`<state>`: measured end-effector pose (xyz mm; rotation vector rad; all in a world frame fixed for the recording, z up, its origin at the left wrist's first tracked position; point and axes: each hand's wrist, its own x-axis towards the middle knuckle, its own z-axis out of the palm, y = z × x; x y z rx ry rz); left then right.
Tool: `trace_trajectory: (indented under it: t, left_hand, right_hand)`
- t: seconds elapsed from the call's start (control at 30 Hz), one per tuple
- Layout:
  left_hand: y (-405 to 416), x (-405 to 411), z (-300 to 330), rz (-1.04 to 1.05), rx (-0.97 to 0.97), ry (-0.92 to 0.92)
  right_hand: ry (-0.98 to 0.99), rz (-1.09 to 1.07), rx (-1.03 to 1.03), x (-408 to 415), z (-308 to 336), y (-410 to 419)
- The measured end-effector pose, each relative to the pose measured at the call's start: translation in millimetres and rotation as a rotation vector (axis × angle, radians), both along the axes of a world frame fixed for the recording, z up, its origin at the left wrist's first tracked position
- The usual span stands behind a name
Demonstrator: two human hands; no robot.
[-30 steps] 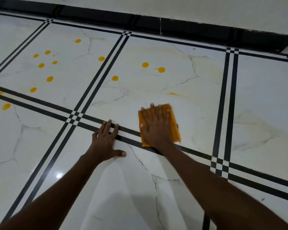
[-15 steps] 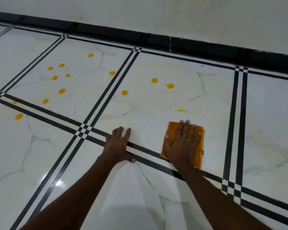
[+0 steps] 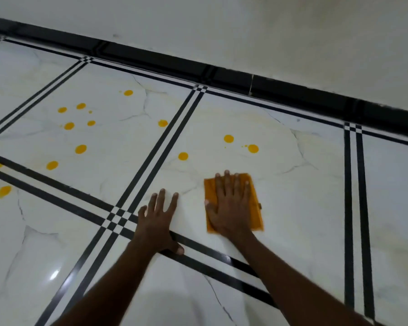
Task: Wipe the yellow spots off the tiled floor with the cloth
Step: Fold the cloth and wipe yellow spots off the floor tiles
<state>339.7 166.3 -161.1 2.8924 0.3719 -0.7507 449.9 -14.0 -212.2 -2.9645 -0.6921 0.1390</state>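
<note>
Pressing flat with fingers spread, the right hand (image 3: 231, 208) pins the folded orange cloth (image 3: 256, 203) to the glossy white marble-patterned tiled floor (image 3: 304, 208), its grip open rather than clamped. The left hand (image 3: 157, 222) lies just left of it, palm down, fingers apart, holding nothing. Round yellow spots (image 3: 229, 138) sit farther off and to the left, near the black skirting (image 3: 222, 74).

Right hand (image 3: 231, 205) flat on orange cloth (image 3: 254, 203) — yellow spots (image 3: 229, 138) beyond
</note>
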Motion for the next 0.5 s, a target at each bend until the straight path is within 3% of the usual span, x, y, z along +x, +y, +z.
trace_trajectory:
  t: [0.13, 0.2, 0.33, 0.5]
  left_hand:
    - [-0.1, 1.7, 10.5, 0.078, -0.052, -0.046]
    - [-8.3, 0.1, 19.1, 0.092, -0.049, -0.052]
    - [-5.9, 1.9, 17.7, 0.113, -0.022, -0.053]
    - [3.3, 1.2, 2.1, 0.102, -0.039, -0.051]
  right_hand:
    - [0.069, 0.250, -0.125, -28.8, 14.5, -59.1]
    - [0.095, 0.253, -0.206, -23.9, 21.8, -95.4]
    - [0.191, 0.141, -0.283, 11.5, 24.5, -93.9]
    - [0.120, -0.195, -0.160, 60.4, 16.2, -78.9]
